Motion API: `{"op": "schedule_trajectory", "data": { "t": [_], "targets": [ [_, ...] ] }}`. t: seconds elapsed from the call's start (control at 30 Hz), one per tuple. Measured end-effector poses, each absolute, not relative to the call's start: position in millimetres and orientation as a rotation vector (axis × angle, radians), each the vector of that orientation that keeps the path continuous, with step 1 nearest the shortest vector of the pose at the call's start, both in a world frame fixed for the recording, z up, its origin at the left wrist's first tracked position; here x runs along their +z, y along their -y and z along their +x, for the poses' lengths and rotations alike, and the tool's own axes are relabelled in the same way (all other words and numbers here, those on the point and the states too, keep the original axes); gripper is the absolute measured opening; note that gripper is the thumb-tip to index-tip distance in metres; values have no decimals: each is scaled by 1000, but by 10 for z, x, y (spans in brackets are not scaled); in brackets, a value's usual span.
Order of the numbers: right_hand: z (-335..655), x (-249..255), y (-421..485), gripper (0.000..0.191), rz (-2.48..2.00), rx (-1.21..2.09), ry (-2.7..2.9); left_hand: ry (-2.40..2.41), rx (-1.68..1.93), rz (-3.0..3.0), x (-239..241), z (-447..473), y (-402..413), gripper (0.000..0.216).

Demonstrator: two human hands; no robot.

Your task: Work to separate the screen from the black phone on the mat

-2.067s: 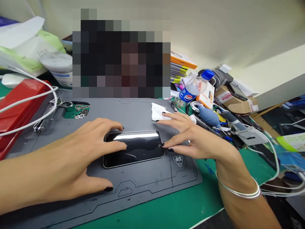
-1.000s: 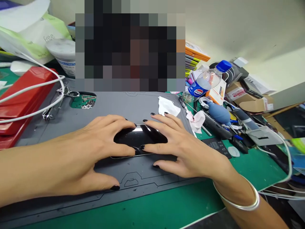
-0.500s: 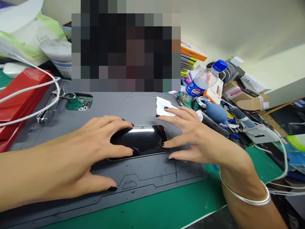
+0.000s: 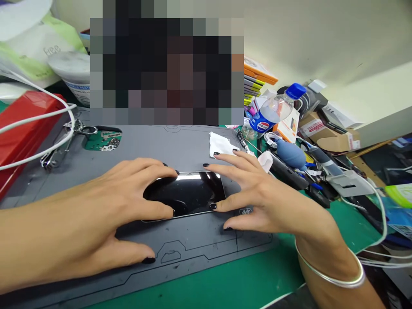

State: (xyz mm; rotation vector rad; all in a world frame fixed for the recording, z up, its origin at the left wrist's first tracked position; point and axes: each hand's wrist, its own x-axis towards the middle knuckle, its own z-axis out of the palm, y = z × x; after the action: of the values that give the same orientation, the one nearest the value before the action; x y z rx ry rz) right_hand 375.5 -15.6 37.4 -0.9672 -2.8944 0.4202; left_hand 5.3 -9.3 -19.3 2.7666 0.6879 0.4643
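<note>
A black smartphone lies screen up on the grey work mat, with light glinting along its far edge. My left hand covers its left end, fingers gripping across the far and near long edges. The left thumb sticks out over the mat, apart from the phone. My right hand is spread at the right end. One right fingertip sits at the near right corner, another close to the far edge, and the thumb hangs beside the near side. A white wipe lies beyond the right fingers.
Scissors and a red box with a white cable stand left. At right are a Pepsi bottle, a blue air blower and cluttered tools. A person, blurred out, is across the table.
The right fingers have moved left over the phone's right end, one now close to the far edge. The left hand keeps its place on the phone. The view has shifted slightly.
</note>
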Motion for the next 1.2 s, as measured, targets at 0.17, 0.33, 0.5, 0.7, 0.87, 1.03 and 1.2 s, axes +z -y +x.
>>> {"op": "schedule_trajectory", "data": {
  "t": [0.17, 0.33, 0.5, 0.7, 0.87, 1.03, 1.2],
  "targets": [
    [3652, 324, 196, 29, -962, 402, 2872, -744, 466, 2779, -171, 73, 119, 57],
    [3529, 299, 246, 37, -883, 426, 2859, -756, 529, 2781, -123, 119, 164, 53],
    [3639, 380, 215, 31, -983, 402, 2901, -805, 504, 2845, -94, 144, 107, 40],
    [3888, 446, 94, 33, -1133, 257, 2842, -724, 455, 2873, -190, -1, -94, 36],
    [3894, 421, 88, 36, -1175, 199, 2822, -855, 479, 2861, -223, 34, -44, 39],
    [3906, 407, 92, 34, -1170, 153, 2808, -1093, 450, 2803, -145, 95, 12, 38],
    [3934, 369, 74, 42, -1207, 137, 2782, -959, 539, 2739, -215, 36, -74, 40]
  ]
}}
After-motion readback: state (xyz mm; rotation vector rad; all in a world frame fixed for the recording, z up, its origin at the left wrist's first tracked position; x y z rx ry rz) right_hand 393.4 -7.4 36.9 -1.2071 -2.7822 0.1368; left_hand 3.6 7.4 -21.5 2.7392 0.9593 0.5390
